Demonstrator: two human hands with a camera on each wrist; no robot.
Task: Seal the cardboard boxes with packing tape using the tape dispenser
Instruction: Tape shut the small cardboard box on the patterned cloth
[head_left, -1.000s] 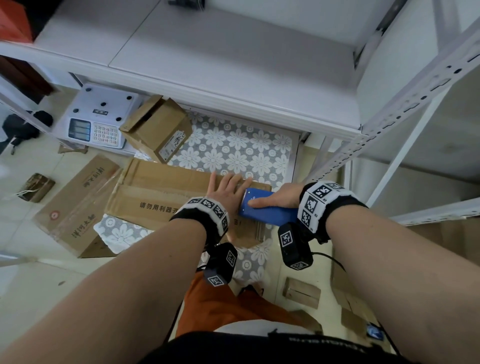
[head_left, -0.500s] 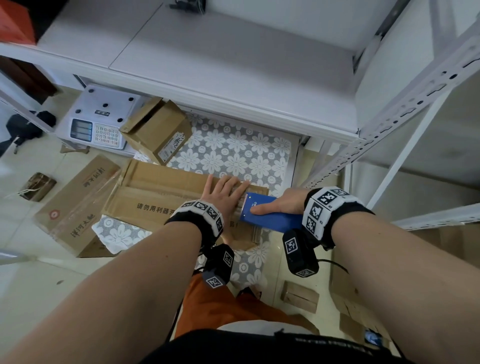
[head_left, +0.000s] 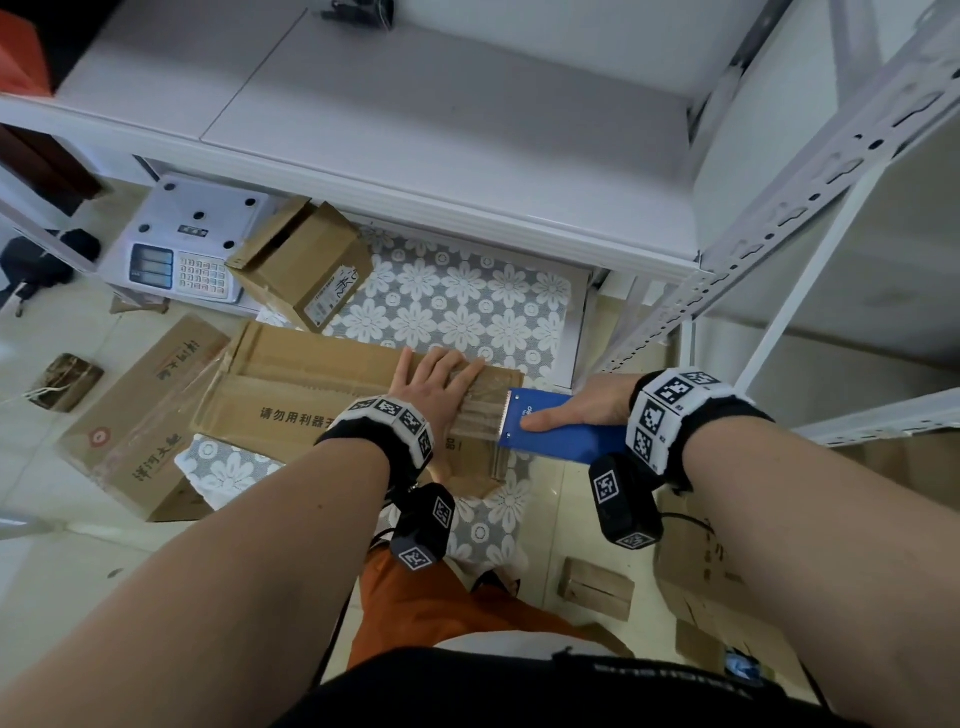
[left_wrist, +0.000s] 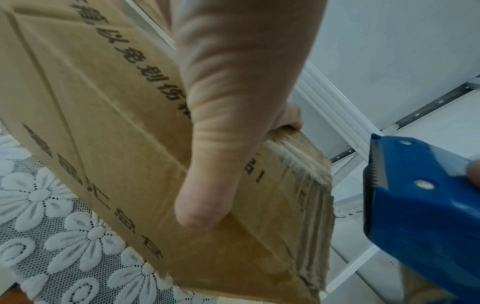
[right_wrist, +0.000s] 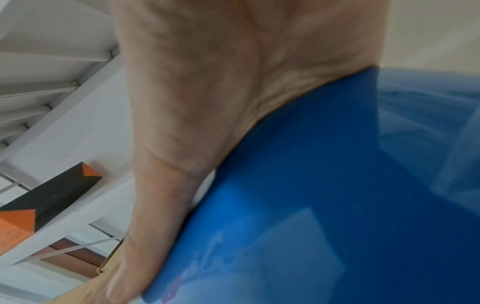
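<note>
A long brown cardboard box (head_left: 291, 384) with black print lies on a flower-patterned cloth. My left hand (head_left: 434, 382) rests flat on its right end, fingers straight, thumb (left_wrist: 205, 205) down along the near side. My right hand (head_left: 576, 410) grips the blue tape dispenser (head_left: 550, 426), index finger laid along its top. The dispenser's toothed blade (left_wrist: 374, 164) hangs just off the box's right end. A strip of clear tape (head_left: 480, 415) stretches from the box top to the blade.
A small open cardboard box (head_left: 306, 265) and a white scale (head_left: 182, 244) sit behind the long box. Another printed box (head_left: 135, 415) lies on the floor at left. White metal shelving (head_left: 779, 208) stands close on the right. Cardboard scraps (head_left: 597, 587) lie on the floor.
My right hand has drawn the dispenser to the right, off the box's end, pulling tape out behind it. The left hand stays pressed on the box.
</note>
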